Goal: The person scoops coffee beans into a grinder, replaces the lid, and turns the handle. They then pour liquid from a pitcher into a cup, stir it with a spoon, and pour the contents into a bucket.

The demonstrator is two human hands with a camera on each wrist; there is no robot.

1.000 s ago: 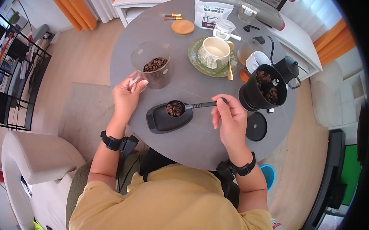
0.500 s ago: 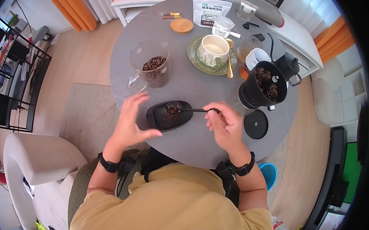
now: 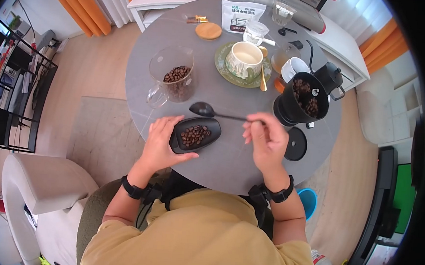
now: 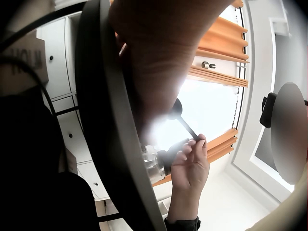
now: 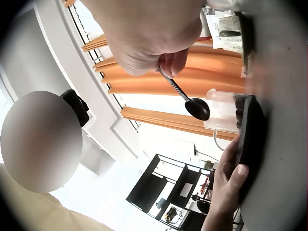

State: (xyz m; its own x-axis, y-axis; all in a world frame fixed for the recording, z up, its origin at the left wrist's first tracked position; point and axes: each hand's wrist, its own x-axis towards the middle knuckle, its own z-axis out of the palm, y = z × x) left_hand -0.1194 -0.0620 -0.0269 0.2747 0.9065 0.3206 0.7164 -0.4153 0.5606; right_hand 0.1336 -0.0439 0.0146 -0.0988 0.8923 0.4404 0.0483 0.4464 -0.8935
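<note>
My right hand (image 3: 268,141) pinches the handle end of a black measuring spoon (image 3: 203,109). Its bowl hangs above the far edge of a black dish (image 3: 216,127), and in the right wrist view the spoon's bowl (image 5: 198,109) looks empty. Roasted coffee beans (image 3: 194,135) lie in the dish on the table. At the dish's left end my left hand (image 3: 160,141) holds it, fingers along the far side and thumb at the near side. Behind it stands a clear glass jug (image 3: 159,62), part-filled with beans, its handle toward me.
To the right are a black grinder (image 3: 286,113) with beans in its open top and a round black lid (image 3: 296,144). A patterned cup (image 3: 244,61) sits on a green saucer (image 3: 224,74) with a gold spoon. Farther back are a coffee filter bag (image 3: 240,16) and a wooden lid (image 3: 208,31).
My left hand let go of the jug handle and moved to the dish. The spoon tipped its beans into the dish, then rose and moved away from me, its bowl now empty.
</note>
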